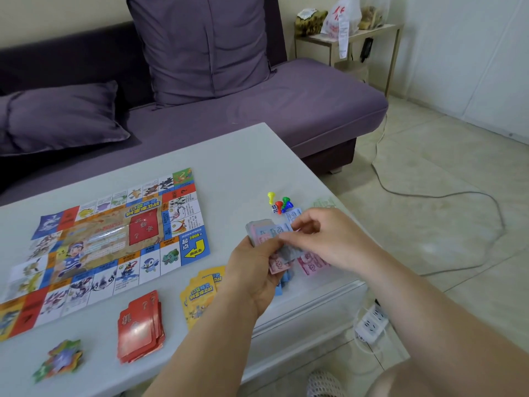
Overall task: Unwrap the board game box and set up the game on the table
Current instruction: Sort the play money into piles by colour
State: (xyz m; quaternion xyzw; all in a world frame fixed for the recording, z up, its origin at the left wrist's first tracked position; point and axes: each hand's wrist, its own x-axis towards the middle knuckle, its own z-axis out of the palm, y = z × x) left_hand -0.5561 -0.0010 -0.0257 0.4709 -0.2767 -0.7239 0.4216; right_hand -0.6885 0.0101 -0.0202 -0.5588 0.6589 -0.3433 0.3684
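Observation:
The colourful game board (108, 242) lies unfolded on the white table (234, 161). My left hand (254, 270) grips a stack of paper play money (262, 233) above the table's right side. My right hand (323, 236) pinches a blue note at the top of that stack. Pink notes (313, 263) lie on the table under my hands, and a blue note (294, 214) lies just beyond them. Red cards (140, 328) and yellow cards (200, 296) sit in piles near the front edge. Coloured pawns (280, 202) and a white die (274, 208) stand beyond my hands.
Several star-shaped cardboard pieces (60, 361) lie at the front left. A purple sofa (229, 110) with cushions runs behind the table. A power strip (370, 325) and cable (429, 196) lie on the tiled floor at right. A side table (349, 38) holds bags.

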